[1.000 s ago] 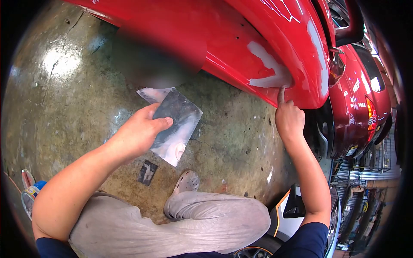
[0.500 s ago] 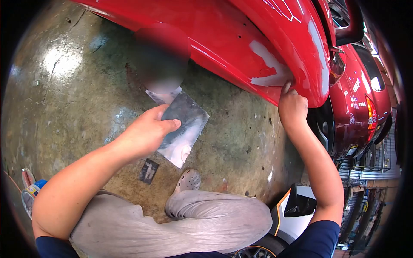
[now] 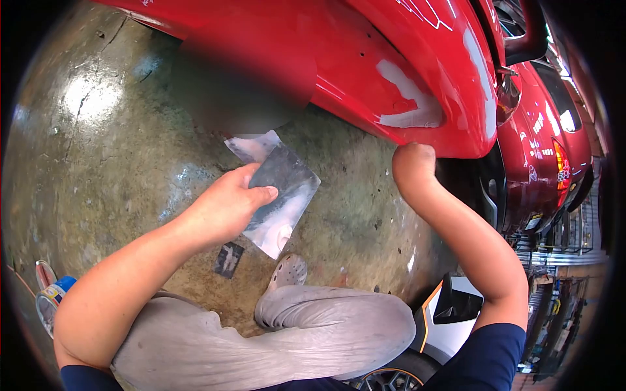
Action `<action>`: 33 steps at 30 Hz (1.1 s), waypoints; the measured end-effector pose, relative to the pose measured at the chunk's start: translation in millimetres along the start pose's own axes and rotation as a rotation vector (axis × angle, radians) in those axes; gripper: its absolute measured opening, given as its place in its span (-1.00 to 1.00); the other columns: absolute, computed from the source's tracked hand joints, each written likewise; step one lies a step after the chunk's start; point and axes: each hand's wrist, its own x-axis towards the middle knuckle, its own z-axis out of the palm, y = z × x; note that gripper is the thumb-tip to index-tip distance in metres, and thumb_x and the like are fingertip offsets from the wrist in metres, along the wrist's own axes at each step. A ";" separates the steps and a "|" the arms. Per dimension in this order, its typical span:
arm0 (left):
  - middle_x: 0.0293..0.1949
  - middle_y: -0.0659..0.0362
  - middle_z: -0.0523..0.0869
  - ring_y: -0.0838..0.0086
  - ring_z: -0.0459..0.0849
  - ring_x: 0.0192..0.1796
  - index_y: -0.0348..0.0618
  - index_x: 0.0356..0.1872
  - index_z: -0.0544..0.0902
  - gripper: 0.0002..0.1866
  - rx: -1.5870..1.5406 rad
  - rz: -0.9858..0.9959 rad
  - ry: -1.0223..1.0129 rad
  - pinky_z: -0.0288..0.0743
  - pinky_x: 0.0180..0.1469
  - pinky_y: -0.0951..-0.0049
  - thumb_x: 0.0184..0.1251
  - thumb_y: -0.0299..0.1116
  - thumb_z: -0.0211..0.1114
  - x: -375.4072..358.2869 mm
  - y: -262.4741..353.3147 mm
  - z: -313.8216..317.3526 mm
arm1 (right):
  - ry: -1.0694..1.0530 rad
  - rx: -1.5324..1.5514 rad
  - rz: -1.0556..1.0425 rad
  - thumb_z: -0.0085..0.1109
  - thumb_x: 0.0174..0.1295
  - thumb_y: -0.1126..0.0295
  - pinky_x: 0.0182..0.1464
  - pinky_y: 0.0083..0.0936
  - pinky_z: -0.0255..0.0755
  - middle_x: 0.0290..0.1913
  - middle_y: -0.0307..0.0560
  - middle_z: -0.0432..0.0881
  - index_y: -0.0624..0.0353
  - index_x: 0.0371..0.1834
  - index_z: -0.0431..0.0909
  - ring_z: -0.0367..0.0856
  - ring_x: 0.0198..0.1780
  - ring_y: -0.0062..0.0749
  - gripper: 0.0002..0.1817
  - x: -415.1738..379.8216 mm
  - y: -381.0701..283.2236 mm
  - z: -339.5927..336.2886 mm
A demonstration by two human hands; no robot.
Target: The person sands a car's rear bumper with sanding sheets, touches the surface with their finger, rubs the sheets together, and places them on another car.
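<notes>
Gripping the smeared sheet (image 3: pixel 292 195) by its left side, your left hand (image 3: pixel 222 207) has the thumb laid along the upper face, with most of the other fingers hidden underneath. From your thumb tip the sheet reaches out to the right above the concrete floor (image 3: pixel 352 215), dark on its far part, paler on its near part. A smaller pale piece (image 3: pixel 254 146) shows just beyond it on the far left. Your right hand (image 3: pixel 414 163) is at the near edge of the red panel (image 3: pixel 339 75), well apart from the sheet; its fingertips are out of sight, so whether they are curled or straight cannot be told. A grey patch (image 3: pixel 427 112) on the panel lies just beyond that hand.
</notes>
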 end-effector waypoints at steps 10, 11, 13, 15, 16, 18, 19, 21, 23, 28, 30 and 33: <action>0.10 0.07 0.68 0.49 0.62 0.07 -0.43 0.37 0.38 -0.48 0.028 -0.041 -0.007 0.46 0.19 0.45 0.49 -0.38 0.17 -0.9 8.6 -6.2 | 0.377 0.131 0.293 0.07 0.18 0.36 -0.52 -0.32 0.59 -0.45 -0.06 0.69 0.45 0.49 0.22 0.74 -0.51 -0.29 -0.24 -13.8 52.1 29.9; 0.11 0.06 0.67 0.48 0.62 0.08 -0.44 0.38 0.37 -0.47 0.020 -0.040 -0.012 0.46 0.19 0.45 0.49 -0.38 0.18 0.0 7.2 -6.2 | 0.379 0.146 0.290 0.06 0.18 0.36 -0.53 -0.32 0.59 -0.46 -0.05 0.69 0.45 0.50 0.21 0.73 -0.52 -0.29 -0.23 -12.1 48.3 36.3; 0.13 0.04 0.67 0.47 0.62 0.09 -0.46 0.40 0.35 -0.44 0.007 -0.036 -0.019 0.45 0.21 0.45 0.48 -0.37 0.18 2.8 2.9 -6.5 | 0.391 0.174 0.260 0.06 0.16 0.36 -0.55 -0.31 0.57 -0.46 -0.03 0.68 0.44 0.51 0.20 0.72 -0.54 -0.28 -0.22 -10.5 38.7 48.0; 0.14 0.02 0.66 0.46 0.62 0.11 -0.47 0.42 0.32 -0.42 0.016 -0.027 -0.033 0.45 0.22 0.44 0.49 -0.36 0.19 6.1 -0.2 -6.8 | 0.416 0.204 0.199 0.07 0.15 0.36 -0.57 -0.30 0.55 -0.47 0.00 0.67 0.41 0.53 0.19 0.69 -0.57 -0.26 -0.19 -11.2 26.6 51.6; 0.14 0.02 0.66 0.45 0.61 0.12 -0.48 0.42 0.31 -0.41 0.021 -0.023 -0.039 0.45 0.22 0.44 0.49 -0.36 0.19 6.7 -0.6 -7.0 | 0.438 0.225 0.188 0.07 0.14 0.37 -0.57 -0.30 0.55 -0.47 0.01 0.67 0.39 0.54 0.19 0.69 -0.58 -0.25 -0.19 -12.8 21.3 50.3; 0.15 0.02 0.66 0.45 0.61 0.12 -0.47 0.43 0.30 -0.40 0.071 -0.038 0.015 0.44 0.23 0.44 0.49 -0.35 0.19 5.0 1.6 -3.8 | 0.483 0.270 0.165 0.07 0.13 0.37 -0.57 -0.28 0.54 -0.47 0.03 0.66 0.34 0.55 0.19 0.67 -0.60 -0.24 -0.18 -14.8 11.5 47.8; 0.15 0.02 0.66 0.45 0.61 0.12 -0.47 0.44 0.29 -0.40 0.097 -0.045 0.043 0.44 0.23 0.44 0.49 -0.35 0.19 3.9 3.4 -2.4 | 0.483 0.282 0.150 0.07 0.13 0.36 -0.56 -0.28 0.54 -0.46 0.03 0.65 0.28 0.56 0.20 0.67 -0.59 -0.22 -0.18 -11.0 8.4 51.2; 0.15 0.02 0.66 0.45 0.61 0.12 -0.46 0.44 0.29 -0.40 0.087 -0.049 -0.001 0.44 0.23 0.44 0.49 -0.35 0.19 2.2 7.7 -2.2 | 0.508 0.267 0.152 0.07 0.13 0.37 -0.55 -0.27 0.55 -0.45 0.02 0.66 0.29 0.55 0.21 0.68 -0.58 -0.21 -0.19 -5.9 8.1 53.4; 0.14 0.03 0.66 0.45 0.61 0.11 -0.45 0.44 0.30 -0.40 0.086 -0.043 -0.015 0.44 0.23 0.44 0.49 -0.35 0.19 2.3 7.1 -1.9 | 0.503 0.253 0.171 0.06 0.14 0.37 -0.54 -0.26 0.56 -0.45 0.02 0.66 0.27 0.56 0.21 0.68 -0.57 -0.20 -0.20 -0.7 12.2 55.6; 0.08 -0.01 0.72 0.41 0.65 0.08 -0.42 0.31 0.46 -0.51 0.034 -0.022 -0.010 0.46 0.20 0.39 0.49 -0.33 0.19 1.7 0.8 0.7 | 0.455 0.264 0.282 0.04 0.19 0.36 -0.50 -0.20 0.60 -0.43 0.00 0.67 0.19 0.58 0.20 0.71 -0.52 -0.16 -0.22 -12.1 40.2 58.4; 0.06 0.01 0.72 0.43 0.65 0.06 -0.42 0.30 0.47 -0.53 0.026 -0.019 -0.038 0.47 0.18 0.40 0.49 -0.34 0.18 1.2 1.9 1.0 | 0.424 0.314 0.303 0.06 0.22 0.36 -0.47 -0.17 0.62 -0.41 0.03 0.65 0.13 0.62 0.09 0.71 -0.50 -0.10 -0.18 -25.1 50.4 51.8; 0.05 0.04 0.72 0.46 0.65 0.05 -0.41 0.29 0.48 -0.55 0.012 -0.020 -0.070 0.48 0.17 0.40 0.48 -0.36 0.18 4.2 -3.7 -1.5 | 0.430 0.455 0.222 0.16 0.17 0.35 -0.42 -0.18 0.63 -0.35 0.08 0.64 0.08 0.64 0.02 0.71 -0.48 -0.04 -0.10 -54.5 42.5 40.5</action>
